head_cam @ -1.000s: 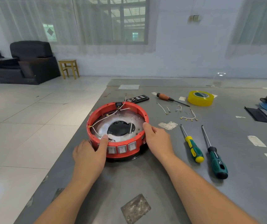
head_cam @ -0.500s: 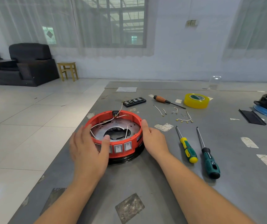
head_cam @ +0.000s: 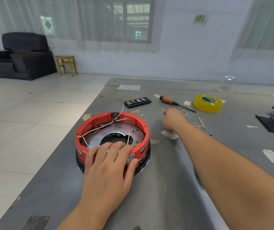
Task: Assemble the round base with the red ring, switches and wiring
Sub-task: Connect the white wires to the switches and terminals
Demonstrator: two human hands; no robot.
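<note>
Step in hand: wiring the round base (head_cam: pixel 147 159); one hand steadies the assembly while the other goes for a loose white wire lead (head_cam: pixel 162 109) lying on the grey table (head_cam: pixel 166 188), by my reading.
Where the base sits: near the table's left edge, with the red ring (head_cam: pixel 139 125) seated on the dark base, a perforated metal plate (head_cam: pixel 136 132) inside it and white wires (head_cam: pixel 96 130) with ring terminals strung across it.
Left hand (head_cam: pixel 109 165): laid over the near rim of the red ring, fingers extended onto the plate, thumb against the outer wall just beside a rocker switch (head_cam: pixel 131 158); it presses rather than clasps.
Right hand (head_cam: pixel 172 119): reached out to the right of the ring, fingers curled, at the near end of the loose lead; whether it has pinched the lead I cannot tell.
More leads: a small bunch (head_cam: pixel 200 124) lies just beyond the right forearm.
Next move calls for: a fine pinch on a thin, limp lead, then carrying its terminal to a switch or a post inside the ring while the left hand keeps the base from sliding.
Tools at hand: a wooden-handled screwdriver (head_cam: pixel 167 100), a black bit set (head_cam: pixel 138 102), a yellow tape roll (head_cam: pixel 207 103).
Writing: a green-and-white label on the tape's core and pale markings on the ring's outer wall, both too small to read.
</note>
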